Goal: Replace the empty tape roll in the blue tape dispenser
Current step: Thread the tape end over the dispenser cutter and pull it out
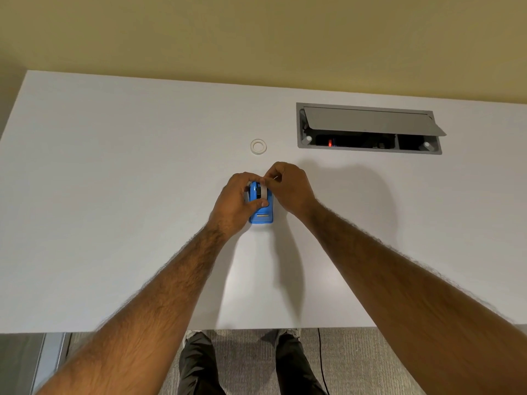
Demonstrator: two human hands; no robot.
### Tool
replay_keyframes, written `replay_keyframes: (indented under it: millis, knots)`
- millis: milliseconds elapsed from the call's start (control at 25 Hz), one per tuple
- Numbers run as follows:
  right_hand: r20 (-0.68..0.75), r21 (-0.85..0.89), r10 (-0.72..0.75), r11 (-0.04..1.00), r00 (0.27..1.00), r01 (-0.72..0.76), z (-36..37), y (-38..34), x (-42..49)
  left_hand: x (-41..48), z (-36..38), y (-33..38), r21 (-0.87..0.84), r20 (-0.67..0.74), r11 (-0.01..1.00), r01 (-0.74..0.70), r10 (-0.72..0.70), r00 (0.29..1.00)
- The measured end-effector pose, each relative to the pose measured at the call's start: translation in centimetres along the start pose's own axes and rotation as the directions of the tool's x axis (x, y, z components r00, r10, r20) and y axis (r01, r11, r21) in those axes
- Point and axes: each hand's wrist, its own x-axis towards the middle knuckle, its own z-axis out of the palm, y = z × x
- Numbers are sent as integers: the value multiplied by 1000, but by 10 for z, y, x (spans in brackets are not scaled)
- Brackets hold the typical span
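The blue tape dispenser [261,216] stands on the white table [114,195] in the middle of the view. My left hand [236,201] wraps around its left side and holds it. A white tape roll [263,192] sits upright in the dispenser's top, partly hidden by my fingers. My right hand [288,186] is at the dispenser's far right, with the fingertips pinched on the roll's upper edge. A second small white ring, a tape roll [258,146], lies flat on the table beyond the hands.
A grey cable hatch [368,129] with its lid raised is set into the table at the back right. The table's near edge runs below my forearms, with carpet, my legs and a black cable [322,363] underneath. A yellow wall stands behind the table.
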Motion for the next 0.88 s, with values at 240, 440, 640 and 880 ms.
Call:
replay_keyframes:
  millis: [240, 440, 640, 880]
  knots:
    - [42, -85, -125, 988, 991, 128, -6, 6, -5, 0, -1, -2, 4, 15, 1000, -16, 16, 1000]
    - [55, -144, -107, 983, 993, 114, -6, 2, 0, 2, 0, -5, 38, 6, 999, -17, 16, 1000]
    - [67, -164, -89, 982, 994, 99, -6, -1, 4, 3, 2, -7, 75, 7, 996, -51, 51, 999]
    - [30, -123, -97, 987, 995, 100, -7, -2, -5, 1, 1, -8, 8, 5, 1000, -29, 29, 1000]
